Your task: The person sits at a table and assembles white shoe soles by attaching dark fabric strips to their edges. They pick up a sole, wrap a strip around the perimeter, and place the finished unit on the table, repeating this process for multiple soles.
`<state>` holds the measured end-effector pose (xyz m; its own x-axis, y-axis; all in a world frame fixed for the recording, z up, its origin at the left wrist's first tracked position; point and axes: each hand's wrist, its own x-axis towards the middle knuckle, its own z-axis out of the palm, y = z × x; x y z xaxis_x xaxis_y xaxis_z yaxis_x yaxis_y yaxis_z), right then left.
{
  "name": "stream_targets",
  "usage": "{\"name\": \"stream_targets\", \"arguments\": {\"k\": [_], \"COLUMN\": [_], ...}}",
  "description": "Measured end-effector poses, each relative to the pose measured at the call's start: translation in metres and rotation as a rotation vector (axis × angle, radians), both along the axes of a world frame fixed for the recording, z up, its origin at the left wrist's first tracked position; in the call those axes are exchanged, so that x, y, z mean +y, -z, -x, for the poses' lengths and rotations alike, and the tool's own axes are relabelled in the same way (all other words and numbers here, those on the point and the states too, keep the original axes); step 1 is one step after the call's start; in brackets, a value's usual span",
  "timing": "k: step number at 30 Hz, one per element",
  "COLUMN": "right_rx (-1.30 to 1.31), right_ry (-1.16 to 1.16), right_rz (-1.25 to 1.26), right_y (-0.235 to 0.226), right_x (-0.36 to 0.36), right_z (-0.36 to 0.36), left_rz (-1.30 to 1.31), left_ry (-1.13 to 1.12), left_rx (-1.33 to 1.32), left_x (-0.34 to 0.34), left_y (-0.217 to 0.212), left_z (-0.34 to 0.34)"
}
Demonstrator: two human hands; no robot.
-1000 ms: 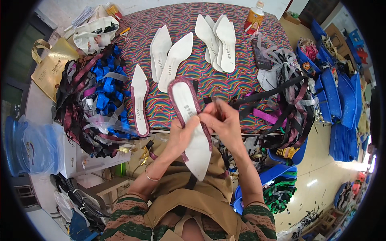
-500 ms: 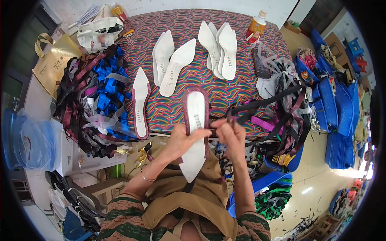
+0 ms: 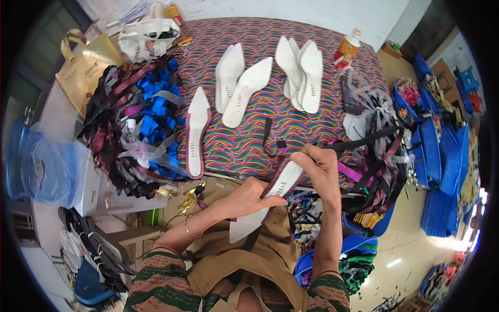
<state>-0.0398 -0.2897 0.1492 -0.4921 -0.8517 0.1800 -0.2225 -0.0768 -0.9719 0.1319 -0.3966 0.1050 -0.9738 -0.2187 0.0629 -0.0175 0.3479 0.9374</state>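
Note:
A white pointed shoe insole (image 3: 248, 226), edged with a dark red strip round its heel, slants above my lap with its tip toward me. My left hand (image 3: 247, 199) clasps its narrow middle, thumb on top. The fingers of my right hand (image 3: 318, 165) are closed on the heel end, pinching the edge and hiding part of it. On the table to the left lies a similar insole (image 3: 197, 127) with dark red edging. Plain white insoles (image 3: 231, 73) rest farther back, beside another overlapping group (image 3: 312, 78). A thin black strip (image 3: 267, 136) curls on the cloth beyond my hands.
Tangled ribbon strips heap at the left (image 3: 150, 114) and right (image 3: 382, 156) of the patterned table (image 3: 228, 156). A phone (image 3: 351, 96) and a drink bottle (image 3: 347, 49) lie and stand at the back right. Blue bins (image 3: 426, 151) occupy the floor at right.
The insole has turned, its heel swinging right and nearer me. My right hand has moved onto the heel end from beside the insole. My left hand keeps its hold. The view has shifted slightly.

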Motion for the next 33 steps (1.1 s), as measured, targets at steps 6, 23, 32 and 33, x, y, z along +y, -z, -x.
{"name": "stream_targets", "arguments": {"k": [6, 23, 32, 33], "right_rx": [-0.498, 0.346, 0.27, -0.038], "right_ry": [0.523, 0.274, 0.259, 0.247], "right_rz": [0.3, -0.038, 0.003, -0.005], "right_y": [0.026, 0.059, 0.086, 0.066], "right_x": [0.016, -0.001, -0.012, -0.009], "right_z": [0.009, -0.042, -0.02, -0.022], "left_rz": [-1.455, 0.596, -0.18, -0.367], "left_ry": [-0.13, -0.934, -0.545, -0.473], "left_rx": [-0.094, -0.126, -0.215, -0.229], "left_x": [-0.045, -0.149, -0.059, -0.051], "left_y": [-0.032, 0.041, 0.008, 0.009], "left_z": [-0.019, -0.059, 0.001, 0.007]}}
